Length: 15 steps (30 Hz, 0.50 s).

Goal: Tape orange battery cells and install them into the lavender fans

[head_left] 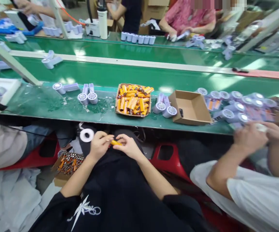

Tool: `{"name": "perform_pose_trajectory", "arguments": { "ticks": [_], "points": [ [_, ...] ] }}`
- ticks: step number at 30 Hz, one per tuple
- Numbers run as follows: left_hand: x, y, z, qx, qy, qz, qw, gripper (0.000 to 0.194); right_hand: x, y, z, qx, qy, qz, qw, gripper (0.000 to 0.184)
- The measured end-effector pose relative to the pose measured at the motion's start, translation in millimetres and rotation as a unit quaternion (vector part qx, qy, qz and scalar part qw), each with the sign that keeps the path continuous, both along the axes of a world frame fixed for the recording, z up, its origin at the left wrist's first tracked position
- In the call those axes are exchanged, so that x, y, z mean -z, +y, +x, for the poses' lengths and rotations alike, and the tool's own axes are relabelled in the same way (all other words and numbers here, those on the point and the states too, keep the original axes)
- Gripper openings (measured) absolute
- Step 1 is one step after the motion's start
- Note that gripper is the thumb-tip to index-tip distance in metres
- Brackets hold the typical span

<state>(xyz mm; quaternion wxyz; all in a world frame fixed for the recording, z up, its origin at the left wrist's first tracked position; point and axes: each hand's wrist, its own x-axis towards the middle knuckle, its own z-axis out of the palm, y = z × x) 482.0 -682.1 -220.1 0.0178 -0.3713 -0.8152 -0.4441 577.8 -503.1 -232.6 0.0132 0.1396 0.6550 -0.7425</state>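
Over my lap, an orange battery (116, 143) is held just below the bench edge. My right hand (129, 147) pinches it at its right end with thumb and fingers. The fingers of my left hand (100, 145) are closed at its left end, partly hiding it. A roll of white tape (86, 135) lies beside my left hand. On the bench ahead, a cardboard tray (116, 111) is heaped with similar orange batteries (132, 102).
Lilac handheld fan bodies (88, 97) stand either side of the tray. An open cardboard box (192, 108) sits to the right. A carton of batteries (70, 162) is low left. A co-worker's hands (252, 137) work at right. A red stool (167, 158) is nearby.
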Motion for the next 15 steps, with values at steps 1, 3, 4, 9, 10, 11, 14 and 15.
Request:
{"name": "perform_pose_trajectory", "arguments": {
  "ticks": [1,3,4,9,10,11,14,15],
  "points": [
    [-1.2,5.5,0.1,0.059,0.004,-0.029,0.998,0.042,0.4,4.3,4.4,-0.047,0.007,0.044,0.998,0.035],
    [0.1,8.9,-2.8,0.15,0.001,-0.069,0.986,0.038,3.9,12.0,11.6,-0.118,0.018,0.118,0.986,0.021],
    [2.3,5.6,-6.2,0.158,0.002,-0.08,0.984,0.038,7.3,15.0,14.6,-0.137,0.019,0.137,0.981,0.019],
    [18.8,-39.9,-33.2,-0.007,0.049,-0.226,0.973,0.038,39.4,17.7,25.7,-0.147,-0.026,0.019,0.989,0.039],
    [22.2,-47.9,-37.4,-0.014,0.062,-0.278,0.958,0.035,47.1,17.0,26.5,-0.143,-0.037,-0.007,0.989,0.045],
    [24.8,-54.3,-39.9,-0.015,0.075,-0.325,0.943,0.032,54.2,16.5,26.7,-0.141,-0.043,-0.022,0.989,0.05],
    [25.9,-66.1,-36.8,-0.032,0.114,-0.4,0.909,0.029,67.9,19.1,22.7,-0.148,-0.041,-0.028,0.988,0.056],
    [23.5,-69.6,-33.3,-0.039,0.126,-0.41,0.903,0.031,69.2,21.4,19.8,-0.155,-0.036,-0.028,0.987,0.055]
  ]
}}
